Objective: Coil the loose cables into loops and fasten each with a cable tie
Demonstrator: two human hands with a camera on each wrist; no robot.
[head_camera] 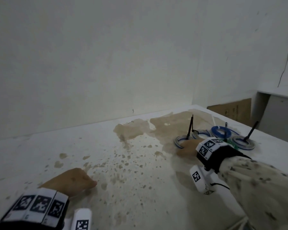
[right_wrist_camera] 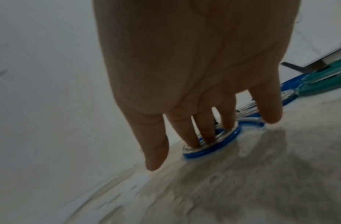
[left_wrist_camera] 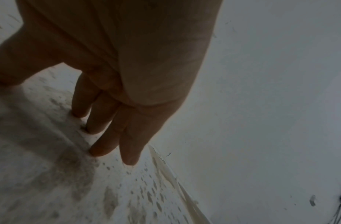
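A coil (head_camera: 179, 143) of blue and white cable lies flat on the stained table (head_camera: 123, 163), its black cable tie (head_camera: 189, 128) standing nearly upright, tail pointing up. The right hand (head_camera: 188, 147) rests on it with straight, spread fingers (right_wrist_camera: 186, 133) touching the ring. Just beside it lie more tied coils (head_camera: 221, 131), their tie tails also pointing up. The left hand (head_camera: 71, 180) rests on the table well apart, fingers (left_wrist_camera: 108, 121) straight, holding nothing.

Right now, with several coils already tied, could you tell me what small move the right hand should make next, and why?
Probably lift the right hand away: its straight fingers rest on a tied coil lying beside the others, and I see no loose cable.
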